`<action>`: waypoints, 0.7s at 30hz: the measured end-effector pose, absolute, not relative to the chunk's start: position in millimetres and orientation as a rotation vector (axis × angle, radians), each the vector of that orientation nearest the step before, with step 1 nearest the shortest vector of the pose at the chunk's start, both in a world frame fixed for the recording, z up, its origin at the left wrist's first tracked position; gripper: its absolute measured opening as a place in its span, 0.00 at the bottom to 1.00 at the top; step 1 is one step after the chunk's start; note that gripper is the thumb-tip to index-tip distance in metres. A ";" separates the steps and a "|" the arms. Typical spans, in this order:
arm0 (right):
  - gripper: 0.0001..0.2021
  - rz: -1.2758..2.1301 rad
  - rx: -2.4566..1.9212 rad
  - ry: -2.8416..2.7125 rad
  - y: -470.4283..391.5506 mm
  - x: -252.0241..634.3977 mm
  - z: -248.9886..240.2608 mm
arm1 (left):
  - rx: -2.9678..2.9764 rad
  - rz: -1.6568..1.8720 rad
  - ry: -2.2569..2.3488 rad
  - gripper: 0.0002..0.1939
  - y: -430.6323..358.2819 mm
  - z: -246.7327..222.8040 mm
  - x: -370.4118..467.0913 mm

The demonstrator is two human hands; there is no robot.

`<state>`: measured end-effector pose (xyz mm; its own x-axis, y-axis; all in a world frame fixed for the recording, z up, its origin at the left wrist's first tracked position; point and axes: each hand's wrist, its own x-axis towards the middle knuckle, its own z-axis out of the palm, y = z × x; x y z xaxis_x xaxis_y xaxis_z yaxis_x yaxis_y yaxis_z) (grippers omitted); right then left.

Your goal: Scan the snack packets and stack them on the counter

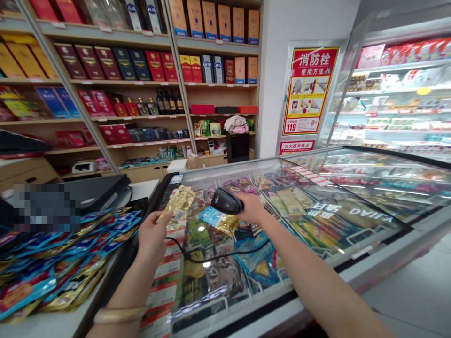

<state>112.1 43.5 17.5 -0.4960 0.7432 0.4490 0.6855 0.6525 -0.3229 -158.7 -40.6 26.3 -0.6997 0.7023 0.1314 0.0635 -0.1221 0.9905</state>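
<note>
My left hand (153, 233) pinches a gold snack packet (180, 204) by its lower edge, with a barcode facing me. A black handheld barcode scanner (225, 201) is gripped in my right hand (252, 208), its head pointing left toward that packet but apart from it. Just beneath the scanner, a blue-and-gold packet (219, 220) shows partly; I cannot tell whether it lies on the glass or is held by my right fingers. The scanner's black cable (218, 257) loops across the glass lid of the chest freezer (282, 300).
On the counter at left lies a heap of blue, red and gold packets (70, 267), beside a dark flat device (102, 192). Shelves (141, 84) of boxes and bottles stand behind. A lit display fridge (398, 94) is at right, near a red fire-hydrant poster (310, 89).
</note>
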 end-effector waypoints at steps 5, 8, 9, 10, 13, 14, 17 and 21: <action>0.13 0.172 -0.938 -2.430 27.9 96.2 19.7 | 0.618 2.078 1.510 0.16 -42.6 18.8 -147.6; 0.12 0.161 -0.934 -2.516 17.9 88.2 21.5 | 0.582 2.117 1.478 0.17 -40.1 12.1 -145.2; 0.12 0.155 -0.942 -2.538 15.3 86.3 21.9 | 0.579 2.128 1.463 0.17 -39.4 10.1 -145.5; 0.13 0.150 -0.952 -2.553 13.3 84.8 22.2 | 0.572 2.137 1.446 0.17 -38.7 8.4 -146.2; 0.13 0.133 -0.975 -2.564 10.8 82.6 21.8 | 0.519 2.153 1.415 0.18 -37.4 4.6 -149.2; 0.13 0.128 -0.980 -2.563 11.0 82.4 21.3 | 0.503 2.154 1.415 0.18 -37.0 3.6 -150.2; 0.14 0.122 -0.986 -2.565 12.2 82.5 19.0 | 0.500 2.157 1.436 0.17 -36.0 1.3 -152.5; 0.14 0.117 -0.992 -2.575 12.7 82.7 16.9 | 0.516 2.143 1.440 0.17 -35.4 0.2 -152.9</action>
